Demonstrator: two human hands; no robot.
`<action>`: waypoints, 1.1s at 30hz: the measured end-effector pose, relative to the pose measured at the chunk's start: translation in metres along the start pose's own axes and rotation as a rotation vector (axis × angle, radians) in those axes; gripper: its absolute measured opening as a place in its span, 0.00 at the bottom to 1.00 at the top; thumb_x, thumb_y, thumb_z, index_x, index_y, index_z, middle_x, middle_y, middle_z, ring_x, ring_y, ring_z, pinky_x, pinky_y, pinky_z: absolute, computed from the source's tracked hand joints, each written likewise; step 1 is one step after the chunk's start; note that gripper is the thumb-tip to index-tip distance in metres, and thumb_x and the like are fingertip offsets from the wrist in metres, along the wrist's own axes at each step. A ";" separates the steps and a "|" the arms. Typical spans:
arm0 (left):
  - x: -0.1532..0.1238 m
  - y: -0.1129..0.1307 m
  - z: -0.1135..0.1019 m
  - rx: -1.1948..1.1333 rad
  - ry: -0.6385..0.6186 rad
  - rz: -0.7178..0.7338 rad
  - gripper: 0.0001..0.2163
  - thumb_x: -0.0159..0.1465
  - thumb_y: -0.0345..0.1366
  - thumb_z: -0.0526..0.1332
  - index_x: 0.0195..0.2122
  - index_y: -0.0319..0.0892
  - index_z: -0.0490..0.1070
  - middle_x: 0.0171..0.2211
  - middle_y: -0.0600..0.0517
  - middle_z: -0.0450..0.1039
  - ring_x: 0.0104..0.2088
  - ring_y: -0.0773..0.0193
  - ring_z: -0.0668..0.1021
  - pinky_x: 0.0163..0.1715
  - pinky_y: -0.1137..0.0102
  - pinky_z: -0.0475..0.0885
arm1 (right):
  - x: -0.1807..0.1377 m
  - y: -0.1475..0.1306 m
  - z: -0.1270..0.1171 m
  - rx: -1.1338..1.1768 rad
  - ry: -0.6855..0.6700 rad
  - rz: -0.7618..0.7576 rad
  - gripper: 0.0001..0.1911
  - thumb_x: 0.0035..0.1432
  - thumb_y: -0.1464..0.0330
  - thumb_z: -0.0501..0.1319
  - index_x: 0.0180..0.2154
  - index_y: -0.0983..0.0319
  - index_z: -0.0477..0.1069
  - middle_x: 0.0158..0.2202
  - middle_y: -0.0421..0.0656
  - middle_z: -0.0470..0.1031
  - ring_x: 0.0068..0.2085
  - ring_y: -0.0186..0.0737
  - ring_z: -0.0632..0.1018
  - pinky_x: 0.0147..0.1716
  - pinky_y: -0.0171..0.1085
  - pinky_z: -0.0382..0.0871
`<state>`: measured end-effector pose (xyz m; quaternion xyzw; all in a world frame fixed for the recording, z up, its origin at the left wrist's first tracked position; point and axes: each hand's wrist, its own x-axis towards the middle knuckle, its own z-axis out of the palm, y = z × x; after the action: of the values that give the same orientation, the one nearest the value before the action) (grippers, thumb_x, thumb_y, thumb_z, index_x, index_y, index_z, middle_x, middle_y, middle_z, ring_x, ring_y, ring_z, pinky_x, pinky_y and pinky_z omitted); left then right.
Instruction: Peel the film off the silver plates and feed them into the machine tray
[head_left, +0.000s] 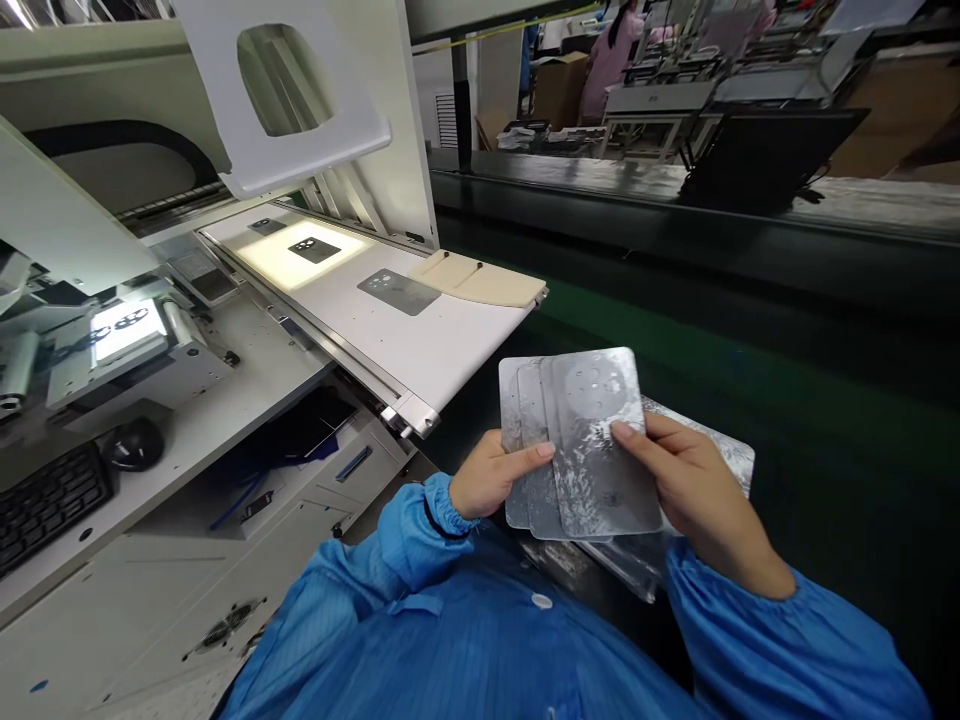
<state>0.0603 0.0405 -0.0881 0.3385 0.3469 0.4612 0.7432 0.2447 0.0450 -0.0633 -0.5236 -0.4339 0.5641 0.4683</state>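
Both of my hands hold a fanned stack of thin silvery phone back plates (581, 440) with round camera cut-outs, close in front of my chest. My left hand (491, 475) pinches the left edge of the fan, thumb on top. My right hand (694, 495) grips the right side, its thumb pressing the front plate, with more plates (724, 455) fanned out behind its fingers. Blue sleeves cover both arms.
A white conveyor belt (420, 345) on the left carries one grey plate (399, 291), a dark plate (314, 249) under a light, and a beige pad (480, 280). A keyboard (45, 505) and mouse (133, 443) lie far left. A dark green conveyor (750, 380) runs right. A person in pink stands at the back.
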 end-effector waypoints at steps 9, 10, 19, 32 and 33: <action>-0.003 0.003 -0.001 -0.114 0.005 -0.004 0.27 0.50 0.55 0.67 0.38 0.33 0.78 0.32 0.42 0.81 0.36 0.47 0.82 0.40 0.57 0.75 | 0.000 -0.018 -0.025 0.191 0.349 -0.067 0.25 0.28 0.55 0.76 0.29 0.60 0.75 0.32 0.43 0.77 0.37 0.46 0.78 0.36 0.40 0.75; -0.004 0.005 -0.001 -0.123 -0.028 -0.022 0.27 0.51 0.55 0.67 0.38 0.32 0.78 0.32 0.41 0.81 0.35 0.47 0.82 0.38 0.56 0.75 | -0.002 -0.023 -0.031 0.211 0.386 -0.075 0.24 0.29 0.56 0.76 0.29 0.60 0.74 0.34 0.44 0.77 0.39 0.47 0.77 0.37 0.41 0.75; -0.003 0.002 -0.005 -0.189 -0.064 -0.017 0.24 0.54 0.50 0.66 0.41 0.33 0.77 0.34 0.42 0.81 0.43 0.43 0.80 0.45 0.53 0.74 | -0.004 -0.027 -0.020 0.218 0.245 0.012 0.23 0.30 0.57 0.76 0.27 0.60 0.71 0.33 0.46 0.77 0.38 0.52 0.78 0.34 0.46 0.76; -0.001 -0.018 0.007 -0.185 -0.048 -0.006 0.23 0.47 0.42 0.73 0.41 0.34 0.77 0.38 0.43 0.81 0.47 0.45 0.78 0.52 0.54 0.68 | 0.004 0.040 0.026 -0.319 0.093 -0.358 0.24 0.57 0.50 0.60 0.47 0.59 0.64 0.41 0.44 0.74 0.41 0.42 0.75 0.40 0.41 0.70; -0.002 -0.018 0.006 -0.192 -0.038 -0.004 0.23 0.46 0.41 0.73 0.41 0.34 0.77 0.37 0.43 0.81 0.46 0.45 0.78 0.52 0.54 0.68 | 0.005 0.039 0.024 -0.346 0.080 -0.368 0.25 0.57 0.50 0.60 0.49 0.59 0.62 0.41 0.45 0.73 0.41 0.42 0.75 0.39 0.40 0.70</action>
<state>0.0727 0.0316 -0.0999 0.2737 0.2878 0.4845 0.7794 0.2173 0.0422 -0.1009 -0.5301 -0.5932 0.3657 0.4831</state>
